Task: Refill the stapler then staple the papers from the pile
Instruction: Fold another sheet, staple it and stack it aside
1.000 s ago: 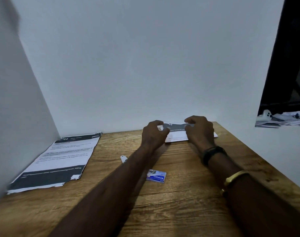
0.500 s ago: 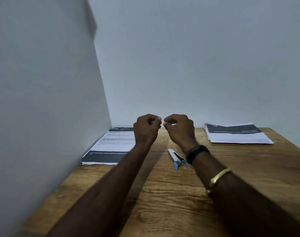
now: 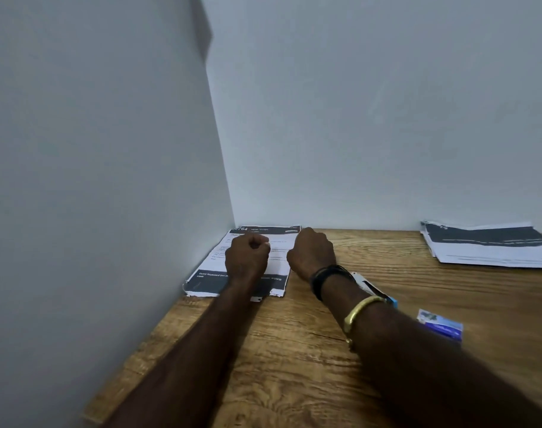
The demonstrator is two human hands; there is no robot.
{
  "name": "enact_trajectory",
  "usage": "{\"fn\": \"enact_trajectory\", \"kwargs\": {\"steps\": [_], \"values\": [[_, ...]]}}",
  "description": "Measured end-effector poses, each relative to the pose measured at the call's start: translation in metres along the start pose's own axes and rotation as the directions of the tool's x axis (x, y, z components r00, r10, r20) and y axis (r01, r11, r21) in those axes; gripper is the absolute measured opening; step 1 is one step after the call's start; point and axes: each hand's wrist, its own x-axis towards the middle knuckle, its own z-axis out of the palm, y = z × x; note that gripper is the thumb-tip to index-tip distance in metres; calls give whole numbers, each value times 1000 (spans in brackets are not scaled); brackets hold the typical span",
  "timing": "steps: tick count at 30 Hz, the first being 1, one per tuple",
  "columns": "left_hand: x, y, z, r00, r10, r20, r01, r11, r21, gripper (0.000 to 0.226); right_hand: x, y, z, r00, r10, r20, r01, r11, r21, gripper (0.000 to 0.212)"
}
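The stapler is largely hidden under the right forearm. At three o'clock, the stapled stack is cut by the edge. The staple box is blurred. The pile's print is partly covered by the left hand.

You face a corner where two plain pale grey-white walls meet, dimly and evenly lit. Below them runs a wood-grain desk, butted against both walls.
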Motion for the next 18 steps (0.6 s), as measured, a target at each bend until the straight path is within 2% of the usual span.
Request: {"fn": "enact_trajectory", "kwargs": {"steps": [4,7,18], "values": [[6,-11,2,999,-45,16,45,999,-7,21,9,-5,15,999,35,30,-31,994,-102,31],[8,-13,6,997,-68,27,68,998,19,22,16,-10,22,998,54,41,-49,992,-114,38],[12,-15,6,994,-111,-15,111,994,-6,22,29,-12,30,987,157,-37,-152,981,117,38]]}}
